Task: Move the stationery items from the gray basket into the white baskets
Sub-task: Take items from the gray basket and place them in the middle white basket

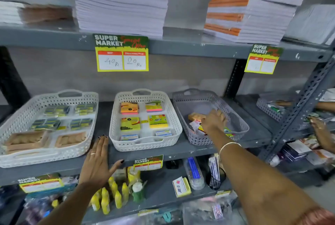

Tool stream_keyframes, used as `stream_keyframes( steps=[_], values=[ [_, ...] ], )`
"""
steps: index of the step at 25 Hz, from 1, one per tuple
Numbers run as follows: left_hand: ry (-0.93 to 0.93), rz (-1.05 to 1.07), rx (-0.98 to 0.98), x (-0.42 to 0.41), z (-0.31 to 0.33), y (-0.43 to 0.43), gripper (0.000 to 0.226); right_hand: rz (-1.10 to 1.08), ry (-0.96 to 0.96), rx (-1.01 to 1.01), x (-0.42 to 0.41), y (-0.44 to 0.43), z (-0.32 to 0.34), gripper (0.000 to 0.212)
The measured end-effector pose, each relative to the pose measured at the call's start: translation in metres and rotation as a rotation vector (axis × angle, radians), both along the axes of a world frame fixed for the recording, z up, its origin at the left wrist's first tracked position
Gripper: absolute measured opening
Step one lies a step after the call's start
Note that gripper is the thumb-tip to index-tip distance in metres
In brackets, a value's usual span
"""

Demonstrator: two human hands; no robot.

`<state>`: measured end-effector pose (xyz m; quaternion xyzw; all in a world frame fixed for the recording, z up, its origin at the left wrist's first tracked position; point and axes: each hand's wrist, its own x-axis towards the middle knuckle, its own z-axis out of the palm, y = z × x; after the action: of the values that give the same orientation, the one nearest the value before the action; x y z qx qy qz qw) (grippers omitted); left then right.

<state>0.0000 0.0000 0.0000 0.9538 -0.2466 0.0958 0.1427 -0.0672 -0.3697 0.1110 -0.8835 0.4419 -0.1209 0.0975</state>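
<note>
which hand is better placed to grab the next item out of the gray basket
Right. The right hand is already inside the gray basket, over the packets there. The left hand lies flat on the shelf edge between the two white baskets, away from it.

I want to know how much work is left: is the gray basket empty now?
Not empty. The gray basket holds a few packets, and the right hand is inside, reaching among them.
</note>
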Motion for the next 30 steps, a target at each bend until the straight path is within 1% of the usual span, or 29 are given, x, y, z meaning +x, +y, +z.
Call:
stream_keyframes(
  steps=[1,2,3,5,6,8,10,12,14,16,18,19,22,23,26,27,28,30],
  values=[
    [0.004,0.008,0.009,0.005,-0.007,-0.001,0.104,-0.039,0.046,0.065,0.004,-0.006,-0.006,0.057],
    [0.015,0.013,0.019,0.006,-0.008,-0.002,0.105,-0.065,0.082,0.117,0.01,-0.012,-0.011,0.059],
    [0.009,0.033,0.033,0.008,-0.011,-0.002,0.107,-0.102,0.105,0.175,0.015,-0.018,-0.017,0.065],
    [-0.008,0.084,0.083,0.01,-0.016,-0.002,0.109,-0.086,0.146,0.255,0.028,-0.022,-0.023,0.079],
    [-0.008,0.093,0.116,0.01,-0.017,-0.005,0.109,-0.077,0.209,0.278,0.032,-0.022,-0.023,0.082],
    [0.005,0.116,0.149,0.008,-0.015,-0.008,0.108,-0.08,0.306,0.281,0.041,-0.026,-0.026,0.08],
    [-0.01,0.129,0.158,0.006,-0.014,-0.009,0.106,-0.092,0.36,0.312,0.048,-0.029,-0.029,0.069],
    [-0.015,0.133,0.159,0.004,-0.012,-0.009,0.105,-0.041,0.351,0.318,0.053,-0.03,-0.033,0.056],
    [-0.008,0.133,0.15,0.003,-0.013,-0.009,0.104,0.023,0.385,0.263,0.057,-0.032,-0.036,0.053],
    [0.009,0.136,0.151,0.003,-0.014,-0.009,0.103,-0.037,0.376,0.275,0.056,-0.027,-0.032,0.053],
    [0.025,0.144,0.144,0.002,-0.014,-0.009,0.103,-0.08,0.406,0.257,0.057,-0.026,-0.032,0.047],
    [0.032,0.148,0.142,0.002,-0.014,-0.009,0.103,-0.091,0.408,0.264,0.055,-0.025,-0.031,0.048],
    [0.029,0.157,0.133,0.003,-0.013,-0.009,0.103,-0.087,0.43,0.278,0.055,-0.025,-0.037,0.065],
    [0.035,0.156,0.135,0.003,-0.013,-0.009,0.103,-0.08,0.421,0.265,0.055,-0.022,-0.036,0.066],
    [0.044,0.16,0.143,0.002,-0.014,-0.009,0.103,-0.086,0.401,0.214,0.05,-0.015,-0.032,0.055],
    [0.043,0.162,0.143,0.002,-0.015,-0.008,0.103,-0.085,0.377,0.229,0.052,-0.014,-0.032,0.051],
    [0.044,0.163,0.144,0.002,-0.015,-0.008,0.103,-0.074,0.358,0.244,0.053,-0.013,-0.031,0.051],
    [0.04,0.163,0.142,0.002,-0.014,-0.008,0.103,-0.03,0.358,0.281,0.058,-0.012,-0.035,0.07]
  ],
)
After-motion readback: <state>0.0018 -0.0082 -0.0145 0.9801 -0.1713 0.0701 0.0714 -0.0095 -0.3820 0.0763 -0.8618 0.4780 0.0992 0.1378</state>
